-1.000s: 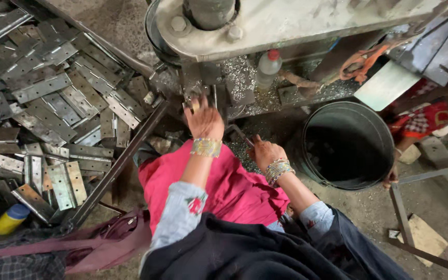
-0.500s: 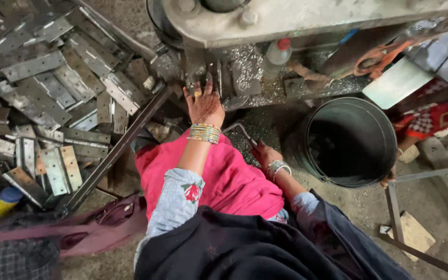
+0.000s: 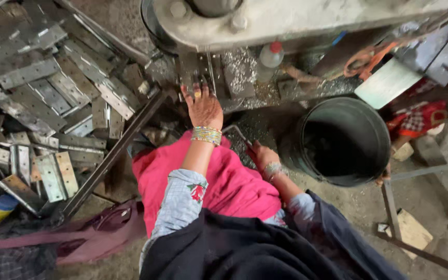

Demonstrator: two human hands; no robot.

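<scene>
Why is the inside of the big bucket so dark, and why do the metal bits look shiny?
Head view: daylight misses the deep black bucket, so its inside sits in shadow; the flat metal strips bounce light back as pale glare; the left hand looks slightly soft, the picture's edges bend a little.

Left: heap of flat metal plates (image 3: 53, 103), long bar (image 3: 112, 155) slanting along its right edge. Ahead, above: machine body (image 3: 296, 21), bottle (image 3: 271, 54) beneath it. Right: bucket (image 3: 343, 140) on floor. Left hand (image 3: 203, 106) before machine base; right hand (image 3: 263, 155) between knee and bucket.
</scene>
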